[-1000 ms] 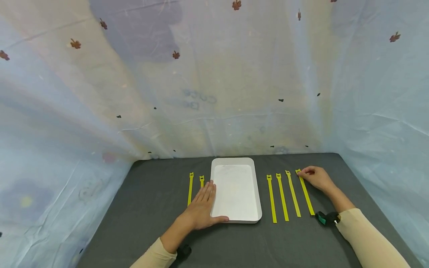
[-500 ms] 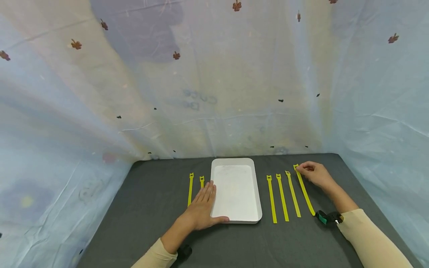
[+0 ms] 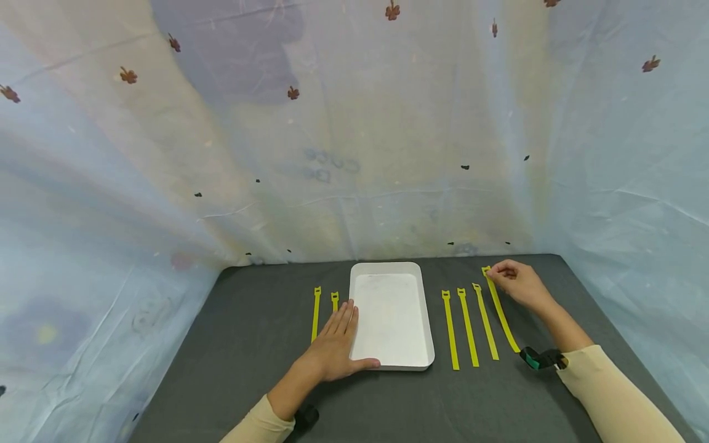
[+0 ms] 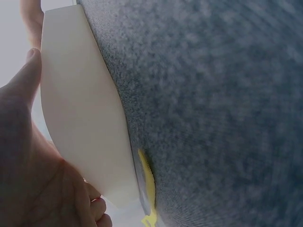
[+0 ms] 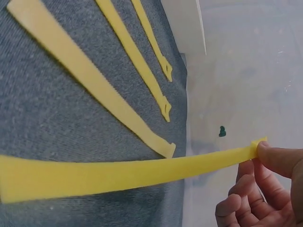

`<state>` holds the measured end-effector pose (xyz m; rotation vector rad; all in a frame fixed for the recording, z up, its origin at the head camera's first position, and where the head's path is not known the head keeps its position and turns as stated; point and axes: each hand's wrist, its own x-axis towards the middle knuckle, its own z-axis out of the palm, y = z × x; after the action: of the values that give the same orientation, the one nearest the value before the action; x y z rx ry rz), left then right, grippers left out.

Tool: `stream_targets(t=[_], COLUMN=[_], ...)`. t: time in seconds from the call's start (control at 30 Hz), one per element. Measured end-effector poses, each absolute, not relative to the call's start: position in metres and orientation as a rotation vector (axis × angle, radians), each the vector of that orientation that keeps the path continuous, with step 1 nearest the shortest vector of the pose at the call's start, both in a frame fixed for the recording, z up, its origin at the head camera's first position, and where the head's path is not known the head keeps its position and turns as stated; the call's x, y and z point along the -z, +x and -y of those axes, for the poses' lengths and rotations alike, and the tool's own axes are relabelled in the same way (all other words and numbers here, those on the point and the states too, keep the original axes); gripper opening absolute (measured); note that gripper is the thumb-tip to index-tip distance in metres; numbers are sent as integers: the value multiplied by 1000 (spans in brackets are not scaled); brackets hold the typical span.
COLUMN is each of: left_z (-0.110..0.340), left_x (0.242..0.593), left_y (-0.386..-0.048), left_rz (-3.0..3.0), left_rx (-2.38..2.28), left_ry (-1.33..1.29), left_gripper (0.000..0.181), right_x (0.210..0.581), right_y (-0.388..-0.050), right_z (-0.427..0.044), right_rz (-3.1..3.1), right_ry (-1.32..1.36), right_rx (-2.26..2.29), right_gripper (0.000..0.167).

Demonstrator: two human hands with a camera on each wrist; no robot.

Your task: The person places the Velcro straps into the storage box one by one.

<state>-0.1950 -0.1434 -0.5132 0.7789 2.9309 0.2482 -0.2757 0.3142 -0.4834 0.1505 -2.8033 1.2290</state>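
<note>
My right hand (image 3: 522,288) pinches the slotted head of a yellow hook-and-loop cable tie (image 3: 501,317) between thumb and fingers. That end is raised; in the right wrist view the tie (image 5: 118,176) stretches from the fingertips toward the camera. Several matching cable ties (image 3: 468,326) lie in a row to its left. My left hand (image 3: 332,352) rests with straight fingers on the left edge of a shallow white tray (image 3: 390,320), its thumb at the front edge. The tray's outer wall (image 4: 85,104) fills part of the left wrist view.
Two more yellow ties (image 3: 316,314) lie left of the tray, one partly covered by the left hand. A dark grey cloth (image 3: 410,406) covers the table. Pale patterned curtains (image 3: 354,154) enclose the back and both sides.
My right hand has lifted the head of the rightmost tie and moved slightly away and left, drawing the tie along. The left hand and tray have stayed in place.
</note>
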Motion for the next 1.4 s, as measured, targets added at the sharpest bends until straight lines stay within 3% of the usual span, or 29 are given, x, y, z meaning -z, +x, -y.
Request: stream_targets(t=[0.57,1.4], left_z=[143,142], left_x=[516,514], left_y=[-195,-194], left_rz=[-2925,-2924], left_rx=[-278,-274], left_ry=[764,758], left_gripper=[128,129], right_x=[471,453], right_y=[-272,-268], right_z=[-311,-274], right_rz=[2684,2611], right_ry=[259,317], right_rx=[-1187,-1563], right_gripper=[26,36])
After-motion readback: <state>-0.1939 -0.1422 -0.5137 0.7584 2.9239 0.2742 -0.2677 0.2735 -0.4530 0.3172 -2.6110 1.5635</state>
